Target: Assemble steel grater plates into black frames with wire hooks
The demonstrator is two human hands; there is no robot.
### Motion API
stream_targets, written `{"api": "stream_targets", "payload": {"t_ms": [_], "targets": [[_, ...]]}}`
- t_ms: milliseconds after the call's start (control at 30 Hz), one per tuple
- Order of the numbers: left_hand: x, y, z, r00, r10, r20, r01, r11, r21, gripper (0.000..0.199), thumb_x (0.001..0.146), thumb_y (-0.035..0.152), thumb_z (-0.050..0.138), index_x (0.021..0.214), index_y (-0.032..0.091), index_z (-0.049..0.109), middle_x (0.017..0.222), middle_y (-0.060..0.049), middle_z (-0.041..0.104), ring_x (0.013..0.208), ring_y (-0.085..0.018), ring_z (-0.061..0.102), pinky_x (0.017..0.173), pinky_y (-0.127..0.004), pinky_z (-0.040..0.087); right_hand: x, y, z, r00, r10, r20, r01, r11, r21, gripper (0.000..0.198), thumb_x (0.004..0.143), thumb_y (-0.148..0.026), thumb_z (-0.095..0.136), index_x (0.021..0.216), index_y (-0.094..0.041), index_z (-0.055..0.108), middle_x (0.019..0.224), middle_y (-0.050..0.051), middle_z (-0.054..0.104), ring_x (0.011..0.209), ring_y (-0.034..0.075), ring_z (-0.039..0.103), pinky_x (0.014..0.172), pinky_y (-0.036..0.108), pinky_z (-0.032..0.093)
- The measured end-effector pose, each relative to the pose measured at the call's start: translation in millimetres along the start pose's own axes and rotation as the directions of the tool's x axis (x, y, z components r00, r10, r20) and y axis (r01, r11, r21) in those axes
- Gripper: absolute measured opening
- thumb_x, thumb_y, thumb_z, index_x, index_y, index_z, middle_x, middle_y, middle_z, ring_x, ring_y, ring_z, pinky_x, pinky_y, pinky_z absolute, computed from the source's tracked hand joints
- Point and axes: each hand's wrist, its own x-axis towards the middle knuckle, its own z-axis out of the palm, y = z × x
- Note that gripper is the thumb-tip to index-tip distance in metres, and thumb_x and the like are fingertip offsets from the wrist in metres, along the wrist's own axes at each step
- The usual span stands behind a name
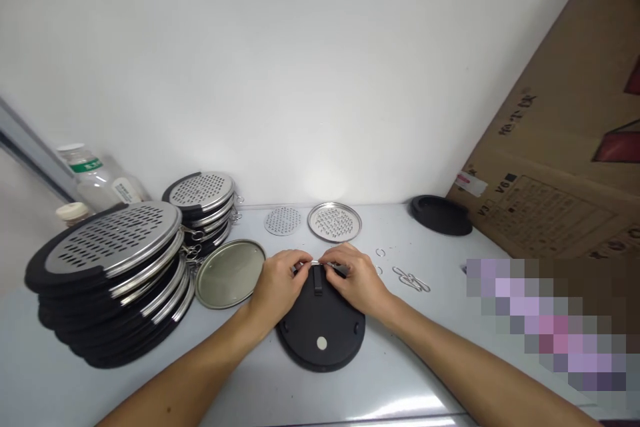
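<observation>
A round black disc (320,320) with a pale dot and a narrow raised tab lies on the table in front of me. At its far edge, my left hand (283,280) and my right hand (355,277) are both closed, thumbs and fingertips pinching the ends of a thin metal wire piece (315,263) just beyond the tab. The fingers hide most of the wire's shape. Right of my right hand lie small metal rings (381,253) and several elongated wire loops (411,279). A shallow round metal lid (231,273) rests left of my left hand.
Stacked black-rimmed grater discs (117,240) stand at left, with a smaller stack (203,193) behind. Along the wall lie a perforated disc (283,221), a rimmed grater plate (335,221) and a black round part (443,215). Jars (87,170) and a cardboard box (560,167) flank the table.
</observation>
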Motion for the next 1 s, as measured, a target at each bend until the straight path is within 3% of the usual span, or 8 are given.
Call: {"api": "stream_targets", "payload": {"t_ms": [233,1000], "targets": [[-2.0,-2.3,1.0,1.000,0.015,-0.010,-0.015,1.000,-0.016,0.017,0.083,0.009,0.063,0.089,0.021,0.073,0.086,-0.001,0.076,0.077,-0.017,0.069,0.074,-0.029,0.054,0.7,0.2,0.5,1.000,-0.005,0.011,0.005,1.000,0.014,0.033,0.079,-0.002,0.053,0.092,-0.024,0.073,0.093,0.004,0.072,0.091,0.022,0.063,0.084,0.037,0.051],[-6.0,-3.0,0.1,0.985,0.164,0.051,-0.166,0.985,0.042,0.023,0.087,0.005,0.061,0.090,0.021,0.076,0.087,-0.004,0.076,0.082,-0.019,0.068,0.079,-0.033,0.054,0.0,-0.9,6.6,0.999,-0.052,0.011,0.052,0.998,-0.045,0.032,0.078,0.001,0.053,0.083,-0.022,0.075,0.084,0.003,0.073,0.081,0.021,0.061,0.077,0.034,0.051]]}}
